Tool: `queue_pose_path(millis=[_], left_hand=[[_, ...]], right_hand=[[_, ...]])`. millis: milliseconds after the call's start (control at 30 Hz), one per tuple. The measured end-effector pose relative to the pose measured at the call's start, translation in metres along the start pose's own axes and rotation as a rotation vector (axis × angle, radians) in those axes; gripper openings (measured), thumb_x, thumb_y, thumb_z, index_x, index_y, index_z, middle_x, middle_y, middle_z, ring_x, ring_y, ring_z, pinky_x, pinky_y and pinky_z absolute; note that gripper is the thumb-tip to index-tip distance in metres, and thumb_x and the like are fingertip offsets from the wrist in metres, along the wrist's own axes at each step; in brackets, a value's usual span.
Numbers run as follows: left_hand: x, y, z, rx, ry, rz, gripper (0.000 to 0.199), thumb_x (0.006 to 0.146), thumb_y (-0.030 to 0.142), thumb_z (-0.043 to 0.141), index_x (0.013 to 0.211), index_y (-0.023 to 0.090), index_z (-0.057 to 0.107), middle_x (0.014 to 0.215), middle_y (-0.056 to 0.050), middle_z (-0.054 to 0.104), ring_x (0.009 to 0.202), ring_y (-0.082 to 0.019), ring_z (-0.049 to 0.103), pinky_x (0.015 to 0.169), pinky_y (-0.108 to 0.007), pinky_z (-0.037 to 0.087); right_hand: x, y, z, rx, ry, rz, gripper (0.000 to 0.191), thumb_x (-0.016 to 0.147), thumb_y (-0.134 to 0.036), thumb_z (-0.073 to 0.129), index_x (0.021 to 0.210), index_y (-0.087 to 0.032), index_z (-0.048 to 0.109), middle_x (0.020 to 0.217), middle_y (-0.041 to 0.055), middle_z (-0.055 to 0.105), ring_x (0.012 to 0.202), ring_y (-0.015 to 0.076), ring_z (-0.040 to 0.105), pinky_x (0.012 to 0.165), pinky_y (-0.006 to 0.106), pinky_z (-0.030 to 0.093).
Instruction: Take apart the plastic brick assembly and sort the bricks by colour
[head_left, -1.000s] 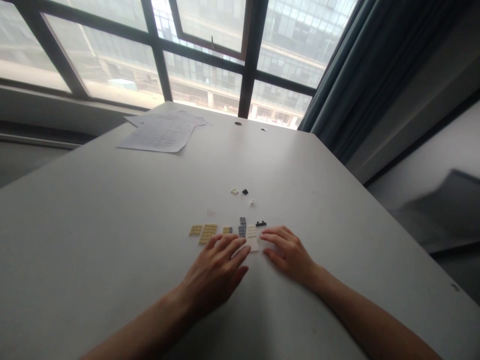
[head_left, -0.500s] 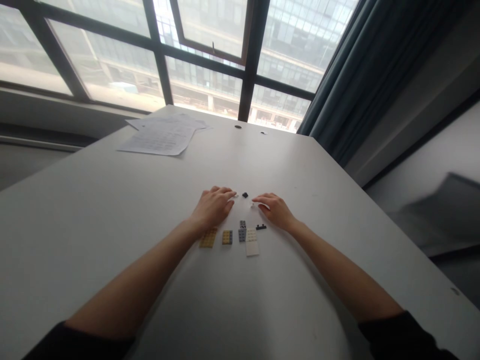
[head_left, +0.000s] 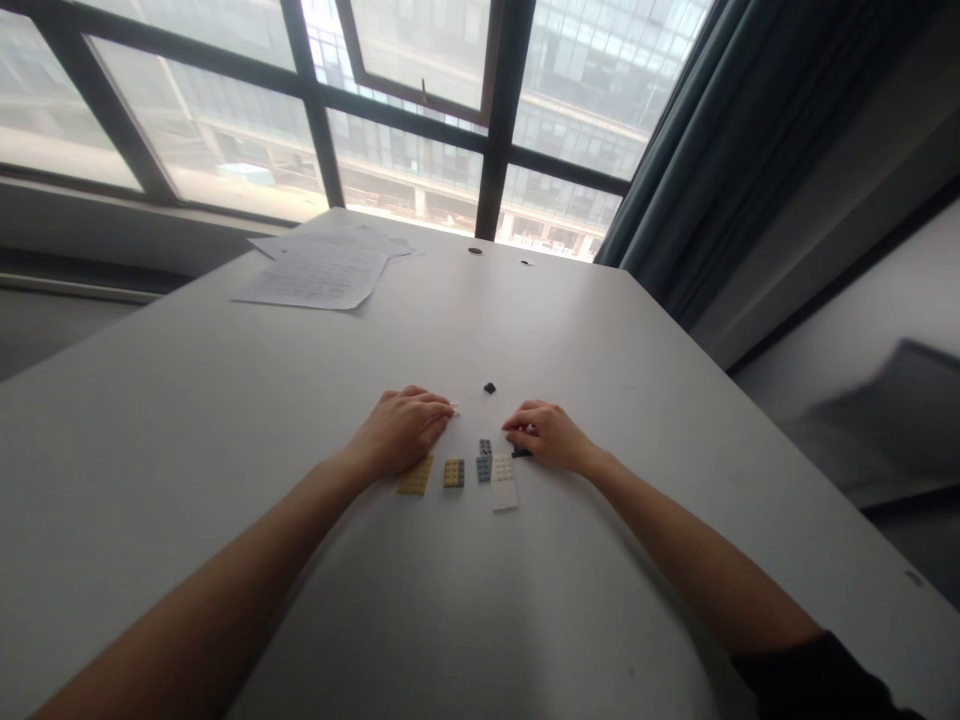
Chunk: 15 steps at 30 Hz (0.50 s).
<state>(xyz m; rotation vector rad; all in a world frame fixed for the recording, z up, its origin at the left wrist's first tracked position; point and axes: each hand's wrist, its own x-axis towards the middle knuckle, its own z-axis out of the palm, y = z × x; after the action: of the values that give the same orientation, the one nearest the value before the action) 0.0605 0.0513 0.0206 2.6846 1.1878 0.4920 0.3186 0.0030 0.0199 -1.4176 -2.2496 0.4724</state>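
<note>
At the fingertips of my left hand (head_left: 405, 430) a small white toy brick piece (head_left: 455, 410) sticks out, and the fingers are closed on it. The heel of this hand is close to a tan studded plate (head_left: 415, 476). My right hand (head_left: 549, 436) is curled with thumb and fingertips close together; what they hold is hidden. Under its thumb a black brick piece (head_left: 520, 453) is partly covered. Between the hands and nearer me lie a tan-and-grey brick (head_left: 454, 473), grey studded pieces (head_left: 484, 468) and a cream studded plate (head_left: 503, 467) by a smooth white piece (head_left: 505, 496).
A small black piece (head_left: 490, 388) lies beyond the hands on the white table (head_left: 480, 620). Printed papers (head_left: 315, 275) are spread at the far left. Windows (head_left: 420, 180) and a dark curtain (head_left: 675, 180) stand behind the table.
My left hand has shifted left and nearer me with the white piece. My right hand has come nearer me, over the black piece; the white bit at its fingertips no longer shows.
</note>
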Motion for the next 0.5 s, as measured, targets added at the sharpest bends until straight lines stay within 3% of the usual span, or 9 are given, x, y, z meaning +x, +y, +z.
queue_pose_path(millis=[200,500], left_hand=[[-0.014,-0.003,-0.002,-0.042,0.007,0.007,0.036,0.09,0.037,0.04,0.104,0.025,0.071,0.114,-0.001,0.069,0.109,-0.022,0.056,0.097,-0.036,0.04],[-0.015,0.002,-0.005,-0.055,-0.005,0.05,0.03,0.089,0.033,0.044,0.101,0.026,0.071,0.113,-0.001,0.069,0.108,-0.022,0.057,0.096,-0.036,0.04]], right_hand=[[0.002,-0.015,0.003,0.058,-0.049,0.019,0.016,0.079,-0.013,0.061,0.084,-0.02,0.074,0.083,0.0021,0.067,0.071,0.0118,0.059,0.071,0.025,0.045],[0.002,-0.018,0.002,0.098,-0.048,0.076,0.01,0.077,-0.017,0.063,0.081,-0.019,0.072,0.08,0.0017,0.066,0.069,0.0111,0.057,0.067,0.024,0.043]])
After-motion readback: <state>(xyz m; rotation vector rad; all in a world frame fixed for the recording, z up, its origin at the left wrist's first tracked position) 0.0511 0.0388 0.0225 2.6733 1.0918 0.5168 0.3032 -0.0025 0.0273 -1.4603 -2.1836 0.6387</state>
